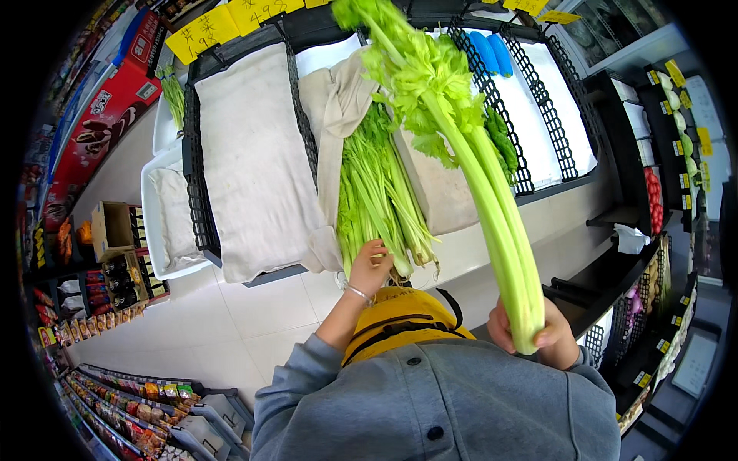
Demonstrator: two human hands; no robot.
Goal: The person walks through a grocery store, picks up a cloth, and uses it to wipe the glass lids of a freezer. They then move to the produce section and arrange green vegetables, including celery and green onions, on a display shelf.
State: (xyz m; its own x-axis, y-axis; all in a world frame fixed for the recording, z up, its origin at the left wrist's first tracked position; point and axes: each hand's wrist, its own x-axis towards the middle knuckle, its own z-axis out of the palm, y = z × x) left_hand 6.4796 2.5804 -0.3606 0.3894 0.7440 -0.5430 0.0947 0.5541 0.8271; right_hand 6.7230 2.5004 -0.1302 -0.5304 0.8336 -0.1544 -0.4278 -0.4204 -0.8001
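Observation:
My right hand (533, 330) grips the pale base of a large bunch of celery (480, 177). The bunch tilts up and to the left, its leafy top reaching over the display. My left hand (370, 269) is closed, with bent fingers at the lower stalks of a pile of thinner celery (380, 184). That pile lies in the middle section, partly wrapped in a beige cloth (330, 107). The large bunch hides part of the sections behind it.
Black mesh dividers (302, 107) separate the display sections. A light cloth (250, 161) lines the left one. Dark leafy greens (501, 142) and blue packages (490, 54) lie farther right. A white tub (165, 223) stands at left. Black shelves (607, 253) rise at right; snack racks (138, 407) stand lower left.

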